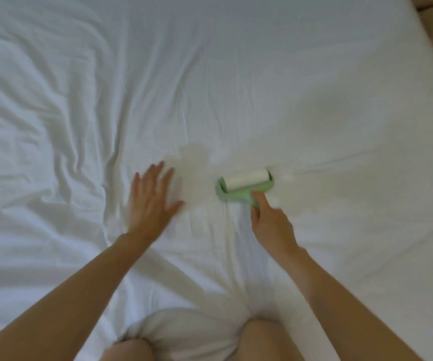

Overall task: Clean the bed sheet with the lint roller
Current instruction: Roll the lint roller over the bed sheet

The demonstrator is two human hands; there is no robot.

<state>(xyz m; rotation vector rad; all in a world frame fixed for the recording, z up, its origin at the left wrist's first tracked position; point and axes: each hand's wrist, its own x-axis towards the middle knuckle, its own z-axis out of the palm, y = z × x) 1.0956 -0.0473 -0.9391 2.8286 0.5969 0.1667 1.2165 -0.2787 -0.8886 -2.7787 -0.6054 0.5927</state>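
Green plastic forms the frame of the lint roller (pixel 245 185), which sits with its white sticky drum down on the bed sheet (pixel 236 74), near the middle of the view and just right of a faint yellowish patch (pixel 192 155). The right hand (pixel 270 225) has its fingers curled round the short handle, with the index finger laid forward toward the frame. That handle is the sensible place to hold, since the drum must be free to turn. The tool looks light and rigid, so steering it should need little force (the tack of the paper will probably resist more than any weight). The sheet is the awkward part: it is soft, thin cloth, heavily creased on the left, and likely to bunch and drag under an adhesive drum. The left hand (pixel 152 199) is spread flat on the cloth beside the patch, fingers straight and holding nothing, apparently pressing down and well placed to pin the fabric taut.
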